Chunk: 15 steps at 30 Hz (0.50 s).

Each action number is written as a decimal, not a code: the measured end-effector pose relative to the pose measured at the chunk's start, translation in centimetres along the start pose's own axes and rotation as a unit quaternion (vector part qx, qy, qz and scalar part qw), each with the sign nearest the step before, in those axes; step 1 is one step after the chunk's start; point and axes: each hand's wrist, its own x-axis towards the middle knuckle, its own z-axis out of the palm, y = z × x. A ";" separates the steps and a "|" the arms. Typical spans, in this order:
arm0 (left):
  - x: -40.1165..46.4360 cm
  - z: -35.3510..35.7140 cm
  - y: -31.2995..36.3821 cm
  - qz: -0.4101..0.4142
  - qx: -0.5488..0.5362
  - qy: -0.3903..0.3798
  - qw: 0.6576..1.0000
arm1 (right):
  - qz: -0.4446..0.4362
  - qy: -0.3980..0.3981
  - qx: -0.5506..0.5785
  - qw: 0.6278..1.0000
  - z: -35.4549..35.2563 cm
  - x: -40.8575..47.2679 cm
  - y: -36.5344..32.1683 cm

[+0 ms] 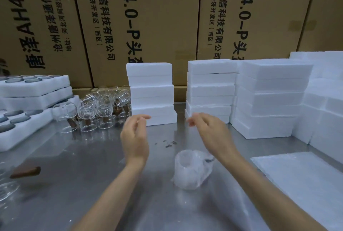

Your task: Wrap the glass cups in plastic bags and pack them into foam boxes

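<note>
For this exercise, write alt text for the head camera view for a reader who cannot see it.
Two bare hands, left hand and right hand, hover open above a bagged glass cup standing on a steel table. Unwrapped glass cups cluster far left, beside stacked white foam boxes.

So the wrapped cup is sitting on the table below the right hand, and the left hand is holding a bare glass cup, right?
Not quite. The head view shows the left hand holding nothing; its fingers are loosely curled in the air. The bare glass cups stand untouched further left. The wrapped cup does sit on the table below the right hand.
</note>
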 end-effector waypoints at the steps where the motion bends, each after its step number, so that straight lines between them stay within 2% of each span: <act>1: 1.8 0.0 -0.2 -0.020 0.000 0.010 1.000 | 0.035 -0.010 0.073 0.997 -0.2 2.2 -0.2; 4: 7.7 0.3 -0.5 -0.066 0.030 0.023 0.997 | 0.112 -0.049 0.182 0.976 0.3 9.0 -0.8; 7: 13.3 1.1 -0.3 -0.137 0.006 0.021 0.990 | 0.167 -0.066 0.210 0.961 1.7 14.4 -1.7; 10: 17.4 1.9 -0.6 -0.196 -0.035 0.013 0.980 | 0.175 -0.077 0.215 0.958 3.5 18.2 -2.8; 15: 20.8 2.9 -1.7 -0.210 -0.044 -0.021 0.977 | 0.174 -0.068 0.240 0.953 5.7 22.1 -3.1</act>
